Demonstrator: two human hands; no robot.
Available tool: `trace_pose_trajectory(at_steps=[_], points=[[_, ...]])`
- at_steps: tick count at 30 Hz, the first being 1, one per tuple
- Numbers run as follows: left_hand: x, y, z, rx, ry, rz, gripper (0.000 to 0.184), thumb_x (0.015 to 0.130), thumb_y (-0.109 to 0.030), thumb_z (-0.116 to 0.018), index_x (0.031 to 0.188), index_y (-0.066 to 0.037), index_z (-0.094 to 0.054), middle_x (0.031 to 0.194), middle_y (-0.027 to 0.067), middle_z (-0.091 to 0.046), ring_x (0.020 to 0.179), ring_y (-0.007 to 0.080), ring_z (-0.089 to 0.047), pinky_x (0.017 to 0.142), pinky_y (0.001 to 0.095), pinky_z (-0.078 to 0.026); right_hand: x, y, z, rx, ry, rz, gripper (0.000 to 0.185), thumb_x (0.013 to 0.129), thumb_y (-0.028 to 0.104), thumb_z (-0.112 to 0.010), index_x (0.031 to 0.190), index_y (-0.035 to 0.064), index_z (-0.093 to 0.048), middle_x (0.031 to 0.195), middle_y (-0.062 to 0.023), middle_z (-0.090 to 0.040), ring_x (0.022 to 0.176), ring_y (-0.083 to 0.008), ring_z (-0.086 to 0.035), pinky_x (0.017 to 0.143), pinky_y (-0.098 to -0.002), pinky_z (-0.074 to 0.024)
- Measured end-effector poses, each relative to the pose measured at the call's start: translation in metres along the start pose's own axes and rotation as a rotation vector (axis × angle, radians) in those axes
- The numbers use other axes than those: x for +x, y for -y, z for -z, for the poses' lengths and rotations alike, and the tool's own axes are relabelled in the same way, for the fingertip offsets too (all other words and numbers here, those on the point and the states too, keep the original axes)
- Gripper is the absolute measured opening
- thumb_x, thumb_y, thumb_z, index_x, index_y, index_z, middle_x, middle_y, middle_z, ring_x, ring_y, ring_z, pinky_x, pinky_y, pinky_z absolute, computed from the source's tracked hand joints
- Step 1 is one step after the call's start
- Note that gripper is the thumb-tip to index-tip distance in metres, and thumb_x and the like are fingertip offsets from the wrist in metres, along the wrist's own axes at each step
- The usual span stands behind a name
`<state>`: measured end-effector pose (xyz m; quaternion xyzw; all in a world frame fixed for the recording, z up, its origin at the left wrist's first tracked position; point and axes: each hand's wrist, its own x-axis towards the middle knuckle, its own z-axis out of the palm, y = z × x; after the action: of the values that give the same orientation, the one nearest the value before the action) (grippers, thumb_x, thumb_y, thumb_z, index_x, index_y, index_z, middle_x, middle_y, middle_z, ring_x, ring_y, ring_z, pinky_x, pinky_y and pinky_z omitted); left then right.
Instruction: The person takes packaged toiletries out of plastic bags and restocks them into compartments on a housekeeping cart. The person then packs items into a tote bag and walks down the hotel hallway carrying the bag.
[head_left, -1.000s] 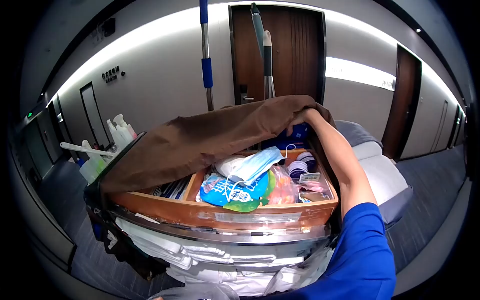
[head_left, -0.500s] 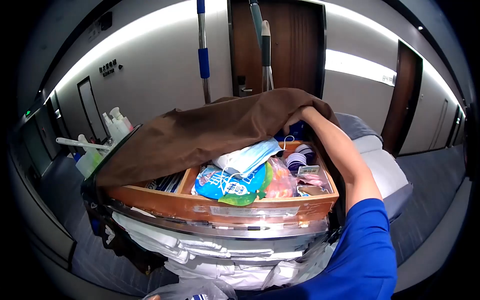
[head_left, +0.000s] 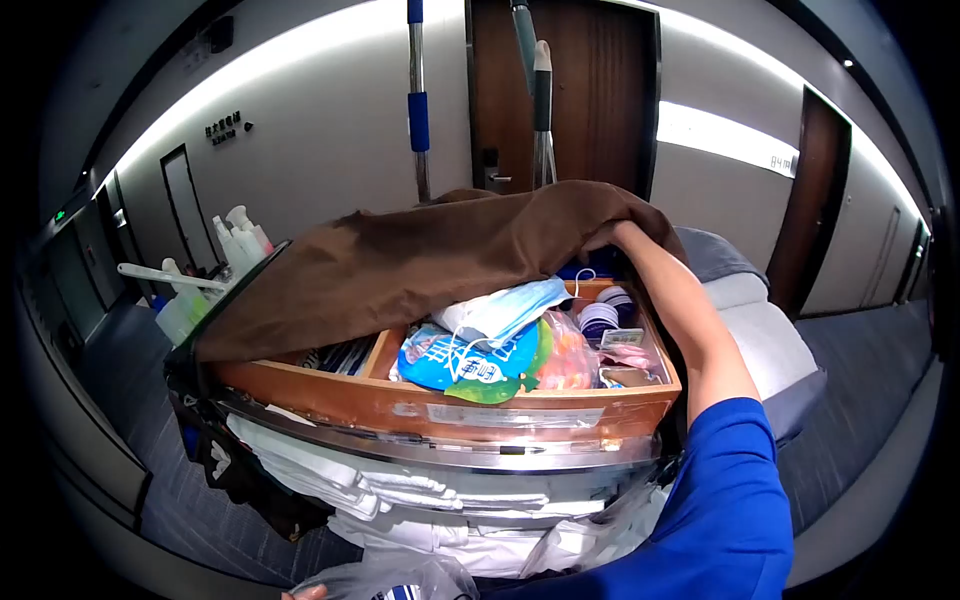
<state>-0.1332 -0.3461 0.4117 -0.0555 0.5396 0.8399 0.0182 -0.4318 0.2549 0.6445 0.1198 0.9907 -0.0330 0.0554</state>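
Note:
My right hand (head_left: 603, 238) reaches under the raised edge of a brown cloth cover (head_left: 440, 255), at the back right of a wooden tray (head_left: 520, 415). Its fingers are mostly hidden by the cloth, near a dark blue item. At the bottom edge, part of my left hand (head_left: 308, 592) shows against a clear plastic bag (head_left: 400, 575) with blue-and-white printing in it. In the tray lie a blue face mask (head_left: 505, 312), a round blue packet (head_left: 430, 362), a bag of pink-orange items (head_left: 565, 360) and purple-and-white containers (head_left: 598, 322).
Folded white linens (head_left: 400, 495) fill the cart shelf below, and a pen (head_left: 515, 450) lies on the metal ledge. Spray bottles (head_left: 240, 245) and a white-handled brush (head_left: 170, 275) stand at left. Upright poles (head_left: 418, 120) rise behind, before a brown door (head_left: 600, 100). Grey-white bundles (head_left: 745, 320) sit at right.
The view has shifted slightly. My right hand has moved a little under the cloth and covers less of the tray's back corner. More of my left fingers shows at the bottom edge.

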Motion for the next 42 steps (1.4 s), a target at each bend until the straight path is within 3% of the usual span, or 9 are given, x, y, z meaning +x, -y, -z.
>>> trace_pose_trajectory(at_steps=[8, 13, 21, 25, 27, 30, 39, 40, 42], points=[[0.005, -0.008, -0.012, -0.086, 0.009, 0.065, 0.039, 0.099, -0.026, -0.039, 0.118, 0.005, -0.051, 0.114, 0.0156, -0.060, 0.070, 0.0082, -0.060, 0.052, 0.0132, -0.043, 0.010, -0.002, -0.002, -0.014, -0.052, 0.006, 0.056, 0.067, 0.028, -0.068, 0.119, 0.0104, -0.056, 0.119, -0.0160, -0.054, 0.111, -0.0294, -0.051, 0.096, -0.0365, -0.0396], [0.009, -0.014, -0.023, -0.070, -0.011, 0.092, 0.041, 0.099, -0.029, -0.038, 0.114, 0.005, -0.054, 0.106, 0.0123, -0.064, 0.054, 0.0023, -0.050, 0.046, 0.0136, -0.038, 0.013, -0.010, 0.024, 0.018, -0.244, 0.013, 0.054, 0.068, 0.027, -0.068, 0.118, 0.0097, -0.057, 0.117, -0.0163, -0.055, 0.110, -0.0293, -0.052, 0.095, -0.0360, -0.0401], [0.018, -0.018, -0.034, -0.045, -0.041, 0.149, 0.046, 0.097, -0.036, -0.040, 0.113, 0.004, -0.056, 0.096, 0.0097, -0.066, 0.061, 0.0067, -0.058, 0.047, 0.0152, -0.041, 0.014, 0.016, -0.050, -0.064, -0.228, 0.214, 0.050, 0.070, 0.026, -0.066, 0.116, 0.0085, -0.058, 0.114, -0.0168, -0.056, 0.108, -0.0290, -0.053, 0.094, -0.0353, -0.0409], [0.028, -0.015, -0.042, 0.040, -0.109, 0.181, 0.046, 0.098, -0.036, -0.040, 0.112, 0.004, -0.058, 0.090, 0.0075, -0.066, 0.066, 0.0066, -0.059, 0.048, 0.0136, -0.041, 0.022, 0.001, -0.045, -0.078, -0.273, 0.104, 0.048, 0.071, 0.026, -0.066, 0.114, 0.0079, -0.058, 0.113, -0.0170, -0.057, 0.107, -0.0288, -0.054, 0.093, -0.0349, -0.0414], [0.030, -0.015, -0.039, 0.030, 0.013, 0.137, 0.046, 0.098, -0.035, -0.039, 0.113, 0.004, -0.057, 0.091, 0.0075, -0.066, 0.062, 0.0051, -0.057, 0.047, 0.0128, -0.039, 0.023, -0.013, -0.030, -0.091, -0.296, 0.031, 0.047, 0.071, 0.026, -0.065, 0.114, 0.0076, -0.058, 0.112, -0.0171, -0.057, 0.106, -0.0287, -0.054, 0.093, -0.0347, -0.0416], [0.027, -0.016, -0.048, 0.062, -0.164, 0.146, 0.045, 0.098, -0.034, -0.038, 0.112, 0.004, -0.058, 0.094, 0.0085, -0.066, 0.055, 0.0038, -0.052, 0.045, 0.0129, -0.037, 0.023, -0.017, -0.026, -0.091, -0.303, -0.006, 0.045, 0.072, 0.025, -0.065, 0.113, 0.0072, -0.059, 0.111, -0.0173, -0.058, 0.106, -0.0286, -0.055, 0.092, -0.0345, -0.0419], [0.039, -0.012, -0.034, 0.050, 0.027, 0.154, 0.045, 0.097, -0.035, -0.041, 0.115, 0.003, -0.055, 0.105, 0.0127, -0.064, 0.064, 0.0068, -0.055, 0.053, 0.0172, -0.042, 0.013, -0.017, -0.045, -0.083, -0.270, 0.037, 0.041, 0.074, 0.024, -0.064, 0.111, 0.0058, -0.060, 0.107, -0.0179, -0.059, 0.103, -0.0283, -0.056, 0.091, -0.0337, -0.0428], [0.031, -0.009, -0.042, 0.193, 0.071, -0.148, 0.045, 0.097, -0.035, -0.041, 0.118, 0.004, -0.052, 0.109, 0.0130, -0.062, 0.069, 0.0087, -0.058, 0.056, 0.0163, -0.044, 0.015, -0.013, -0.043, -0.081, -0.267, 0.047, 0.041, 0.075, 0.024, -0.063, 0.110, 0.0057, -0.060, 0.107, -0.0179, -0.059, 0.103, -0.0283, -0.057, 0.091, -0.0336, -0.0429], [0.028, -0.019, -0.041, 0.007, -0.032, 0.052, 0.046, 0.097, -0.033, -0.042, 0.120, 0.006, -0.051, 0.109, 0.0124, -0.061, 0.070, 0.0081, -0.058, 0.059, 0.0152, -0.045, 0.014, -0.009, -0.043, -0.076, -0.257, 0.059, 0.040, 0.075, 0.024, -0.063, 0.110, 0.0054, -0.060, 0.106, -0.0180, -0.060, 0.103, -0.0282, -0.057, 0.091, -0.0334, -0.0431]])
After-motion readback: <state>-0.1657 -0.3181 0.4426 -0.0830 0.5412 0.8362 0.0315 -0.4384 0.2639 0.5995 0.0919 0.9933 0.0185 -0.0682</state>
